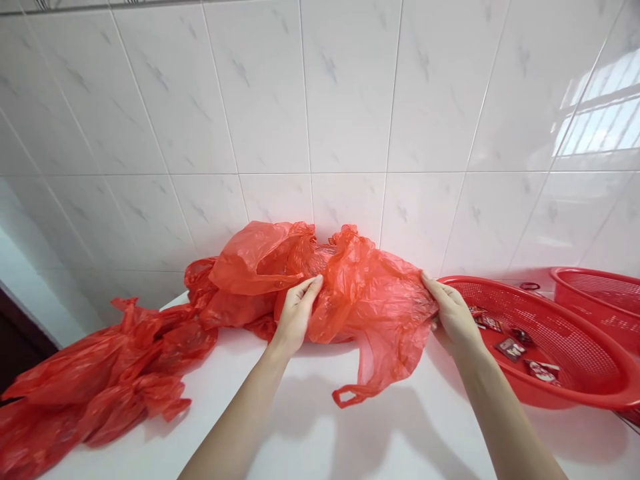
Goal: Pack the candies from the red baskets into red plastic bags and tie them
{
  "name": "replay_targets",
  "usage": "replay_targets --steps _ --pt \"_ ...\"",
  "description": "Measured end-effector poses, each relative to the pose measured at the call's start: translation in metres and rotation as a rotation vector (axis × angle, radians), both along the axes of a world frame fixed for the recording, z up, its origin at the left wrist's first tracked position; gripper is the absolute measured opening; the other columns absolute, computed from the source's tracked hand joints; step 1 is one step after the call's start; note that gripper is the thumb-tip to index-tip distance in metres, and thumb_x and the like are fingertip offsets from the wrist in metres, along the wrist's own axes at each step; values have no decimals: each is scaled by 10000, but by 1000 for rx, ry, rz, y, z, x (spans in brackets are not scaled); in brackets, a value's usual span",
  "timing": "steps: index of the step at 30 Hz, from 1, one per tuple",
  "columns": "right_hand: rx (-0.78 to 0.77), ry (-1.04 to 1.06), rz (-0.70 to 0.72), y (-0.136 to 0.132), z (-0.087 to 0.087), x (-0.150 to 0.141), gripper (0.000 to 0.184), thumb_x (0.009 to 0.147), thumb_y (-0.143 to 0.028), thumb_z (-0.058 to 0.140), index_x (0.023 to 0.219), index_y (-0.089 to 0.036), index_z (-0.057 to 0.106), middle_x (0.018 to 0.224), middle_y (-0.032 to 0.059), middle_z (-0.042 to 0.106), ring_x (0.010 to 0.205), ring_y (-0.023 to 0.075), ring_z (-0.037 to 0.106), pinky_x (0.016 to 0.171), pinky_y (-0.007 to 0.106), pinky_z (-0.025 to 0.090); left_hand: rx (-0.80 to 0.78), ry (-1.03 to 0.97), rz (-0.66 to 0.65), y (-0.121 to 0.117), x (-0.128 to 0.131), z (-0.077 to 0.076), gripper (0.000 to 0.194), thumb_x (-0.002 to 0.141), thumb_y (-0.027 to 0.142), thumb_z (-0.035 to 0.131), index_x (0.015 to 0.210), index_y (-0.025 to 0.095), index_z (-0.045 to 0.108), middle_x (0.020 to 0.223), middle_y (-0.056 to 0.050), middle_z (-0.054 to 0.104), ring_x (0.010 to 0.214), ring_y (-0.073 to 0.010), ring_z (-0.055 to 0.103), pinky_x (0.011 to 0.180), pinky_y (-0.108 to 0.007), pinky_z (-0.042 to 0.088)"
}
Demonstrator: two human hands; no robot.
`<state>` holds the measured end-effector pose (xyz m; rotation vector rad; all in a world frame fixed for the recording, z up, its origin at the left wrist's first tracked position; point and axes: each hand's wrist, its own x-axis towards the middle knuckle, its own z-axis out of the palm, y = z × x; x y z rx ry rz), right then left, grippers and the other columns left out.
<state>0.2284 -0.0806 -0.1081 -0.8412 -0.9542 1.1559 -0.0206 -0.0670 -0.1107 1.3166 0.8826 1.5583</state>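
Note:
A thin red plastic bag (385, 307) is stretched between my two hands above the white table. My left hand (296, 313) pinches its left part, thumb on top. At the right edge of the bag my right hand (453, 313) is closed, also with the thumb uppermost. One looped handle of the bag hangs down toward the table. Behind and left of it lies a crumpled heap of more red plastic bags (240, 287), touching or overlapping the held one. What lies inside the bags cannot be made out.
At the right stands a red perforated basket (595, 373) holding several small printed packets (510, 348). A second red basket (590, 297) is behind it. More red bags (100, 380) spread along the left of the white table (310, 427). A tiled wall (345, 100) closes off the back.

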Motion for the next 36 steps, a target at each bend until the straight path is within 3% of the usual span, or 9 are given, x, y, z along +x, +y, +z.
replay_targets --steps 4,8,14,17,19,21,26,30,36 --pt "25 94 -124 4 2 14 508 521 -536 920 534 -205 534 476 -55 491 411 78 378 360 230 292 -91 -196 73 7 -10 7 422 638 531 842 628 179 610 610 25 575 593 -111 543 542 -207 423" --pt "62 158 -132 8 4 26 384 570 -423 917 655 -206 612 643 -20 640 546 121 561 476 239 470 -116 -291 23 2 -17 14 396 624 491 854 742 182 636 668 25 597 610 -107 578 486 -181 405" --pt "96 134 -90 5 3 25 452 616 -369 900 957 -233 637 870 23 713 836 204 738 833 342 615 86 263 -79 -22 -12 18 660 575 295 915 1187 293 668 1130 -33 691 805 -153 655 697 -245 530" --pt "186 -12 -135 -3 5 19 634 672 -382 879 1220 -279 578 1248 88 674 1107 268 709 984 423 566 133 549 -58 -31 -8 16 349 678 274 853 1012 270 754 1048 -36 713 884 -188 652 773 -264 529" --pt "266 -168 -148 -12 7 12 749 720 -395 856 1377 -338 501 1514 106 504 1278 300 613 1052 468 515 100 603 -105 -35 -4 15 100 791 306 755 869 243 759 905 -34 719 779 -178 640 663 -255 517" --pt "346 -352 -122 -21 9 4 763 758 -402 834 1433 -362 480 1591 88 423 1372 307 525 1102 494 462 63 560 -152 -38 0 15 113 834 333 709 820 227 746 802 -27 697 643 -151 593 532 -237 469" --pt "578 -758 58 -44 12 -20 319 860 -351 749 1166 -279 693 1265 67 693 1205 261 635 1054 444 492 5 248 -90 -41 10 16 206 748 384 796 858 217 749 822 -14 660 584 -106 536 431 -187 430" --pt "632 -977 233 -57 9 -40 39 913 -265 660 922 -242 690 1128 64 698 1008 220 678 888 373 552 -49 20 -27 -37 15 16 320 650 410 857 866 209 731 845 -4 626 674 -116 573 464 -178 481" --pt "484 -1107 -34 -54 -8 -63 96 857 -190 586 909 -227 514 959 45 640 826 203 621 753 349 514 -119 -176 -30 -39 15 23 372 564 332 895 842 179 701 761 21 589 626 -85 554 508 -181 511"
